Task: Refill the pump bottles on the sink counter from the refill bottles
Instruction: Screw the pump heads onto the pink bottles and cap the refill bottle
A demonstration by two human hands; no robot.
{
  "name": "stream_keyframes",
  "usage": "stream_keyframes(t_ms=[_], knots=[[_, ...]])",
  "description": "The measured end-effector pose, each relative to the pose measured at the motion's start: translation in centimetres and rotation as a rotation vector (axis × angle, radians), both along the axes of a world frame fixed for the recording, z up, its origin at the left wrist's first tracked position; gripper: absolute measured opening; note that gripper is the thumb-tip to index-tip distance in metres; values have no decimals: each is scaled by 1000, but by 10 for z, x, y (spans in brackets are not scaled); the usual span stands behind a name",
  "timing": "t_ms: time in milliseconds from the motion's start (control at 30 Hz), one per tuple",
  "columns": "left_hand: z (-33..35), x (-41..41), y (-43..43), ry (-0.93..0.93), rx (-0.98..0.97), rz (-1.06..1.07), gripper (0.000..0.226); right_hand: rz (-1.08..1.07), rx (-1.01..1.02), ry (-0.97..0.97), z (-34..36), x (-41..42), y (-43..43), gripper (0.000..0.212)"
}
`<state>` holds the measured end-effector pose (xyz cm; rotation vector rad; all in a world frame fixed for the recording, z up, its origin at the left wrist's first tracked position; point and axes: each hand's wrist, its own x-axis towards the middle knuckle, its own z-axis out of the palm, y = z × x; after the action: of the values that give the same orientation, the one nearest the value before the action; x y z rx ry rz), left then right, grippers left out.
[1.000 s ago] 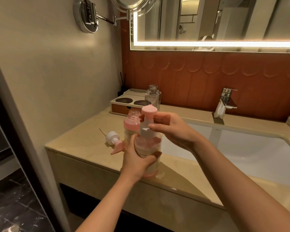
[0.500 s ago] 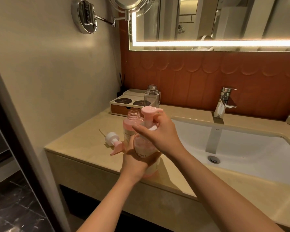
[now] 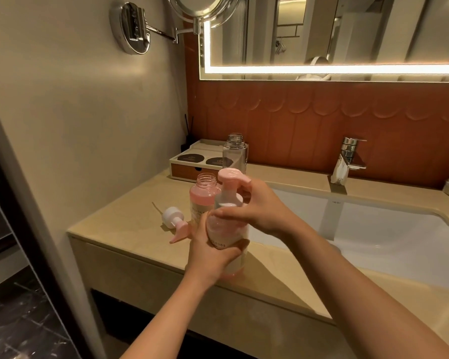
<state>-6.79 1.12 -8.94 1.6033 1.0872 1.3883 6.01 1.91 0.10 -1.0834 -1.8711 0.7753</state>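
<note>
A single head-worn view looks forward and down, close over the sink counter [image 3: 130, 221], its edges seemingly bowed.

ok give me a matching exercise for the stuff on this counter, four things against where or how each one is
Things
1. pump bottle
2. pink liquid bottle
3. clear bottle
4. loose pump head

States
A. lies on its side on the counter
B. stands uncapped at the back, beside the box
C. gripped by the left hand, with the right hand at its pump
D. stands uncapped just behind the held bottle

Pairs: 1-C, 2-D, 3-B, 4-A
</note>
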Motion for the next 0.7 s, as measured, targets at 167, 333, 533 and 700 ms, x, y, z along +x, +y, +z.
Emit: stream_keyframes(t_ms=[167,333,533,700], knots=[[3,3,1,-68,21,-32,69,-460,199,-254,-5,-25,-4,64],[4,2,1,-31,67,-35,65,-225,70,-270,1,-15,-10,57],[0,0,2,3,-20,-26,76,85,-81,-74,9,5,-9,32],[0,0,3,-31,-4,-15,73,-256,196,-163,-3,-11,-8,51]])
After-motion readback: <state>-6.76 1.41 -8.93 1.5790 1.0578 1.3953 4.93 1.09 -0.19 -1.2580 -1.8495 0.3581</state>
